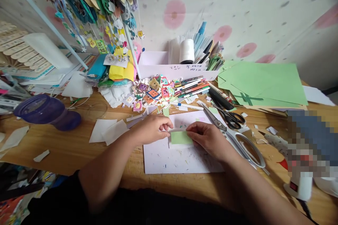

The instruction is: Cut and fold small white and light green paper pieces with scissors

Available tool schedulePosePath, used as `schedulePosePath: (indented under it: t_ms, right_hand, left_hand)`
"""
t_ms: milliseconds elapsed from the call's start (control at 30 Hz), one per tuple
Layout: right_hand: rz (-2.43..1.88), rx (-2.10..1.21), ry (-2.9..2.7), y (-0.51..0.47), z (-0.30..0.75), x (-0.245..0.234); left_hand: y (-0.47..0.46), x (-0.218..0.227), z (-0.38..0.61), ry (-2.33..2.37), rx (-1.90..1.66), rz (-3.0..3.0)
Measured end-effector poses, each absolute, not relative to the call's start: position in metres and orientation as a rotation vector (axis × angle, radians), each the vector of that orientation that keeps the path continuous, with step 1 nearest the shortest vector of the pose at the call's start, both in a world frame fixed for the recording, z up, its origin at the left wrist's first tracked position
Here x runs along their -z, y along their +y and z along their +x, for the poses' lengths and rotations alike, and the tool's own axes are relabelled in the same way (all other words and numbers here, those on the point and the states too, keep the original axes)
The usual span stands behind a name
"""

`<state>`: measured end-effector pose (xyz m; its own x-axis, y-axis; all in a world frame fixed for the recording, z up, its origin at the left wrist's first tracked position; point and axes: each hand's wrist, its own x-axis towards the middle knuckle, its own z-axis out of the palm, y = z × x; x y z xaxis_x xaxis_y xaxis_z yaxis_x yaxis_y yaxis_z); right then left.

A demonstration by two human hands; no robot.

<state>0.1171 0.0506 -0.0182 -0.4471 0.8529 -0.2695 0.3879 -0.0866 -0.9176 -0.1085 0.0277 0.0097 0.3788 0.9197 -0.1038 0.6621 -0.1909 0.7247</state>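
A small green paper piece (181, 138) is held just above a white sheet (182, 163) dotted with small dark marks. My right hand (210, 140) pinches its right end between thumb and fingers. At the upper left corner, my left hand (154, 130) is closed, fingers curled and thumb at the paper's edge. A pale band runs along the top of the paper between both hands; whether it is a folded edge or a separate strip I cannot tell. Large scissors (224, 132) with grey handles lie right of my right hand, beside black-handled scissors (233, 117).
Small colourful picture cards (153, 93) and several pens (190, 86) lie behind my hands. Green sheets (264, 81) are stacked at the back right. A purple cup (52, 110) lies left, white paper pieces (113, 132) nearer. A glue gun (301, 182) stands right.
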Motion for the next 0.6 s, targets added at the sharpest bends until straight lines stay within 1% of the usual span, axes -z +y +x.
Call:
schedulePosePath:
  t_ms: [167, 300, 400, 467, 500, 600]
  right_hand:
    - [-1.352, -1.525, -1.802, 0.051, 0.119, 0.019]
    - [-1.263, -1.502, -1.754, 0.049, 0.116, 0.01]
    - [-1.208, -1.396, -1.739, 0.044, 0.122, 0.003]
    - [-1.258, -1.198, -1.798, 0.039, 0.137, 0.003]
    - [-1.312, -1.038, -1.859, 0.036, 0.149, 0.004]
    - [-1.515, -0.358, -2.115, 0.026, 0.189, 0.012]
  left_hand:
    - [0.025, -0.009, -0.099, 1.422, -0.55, 1.987]
    - [0.021, -0.003, -0.087, 1.442, -0.675, 1.801]
    - [0.018, 0.004, -0.08, 1.319, -0.719, 1.613]
    - [0.017, 0.006, -0.077, 1.234, -0.759, 1.465]
    - [0.017, 0.005, -0.076, 1.207, -0.792, 1.38]
    - [0.016, 0.0, -0.076, 1.175, -0.869, 1.159]
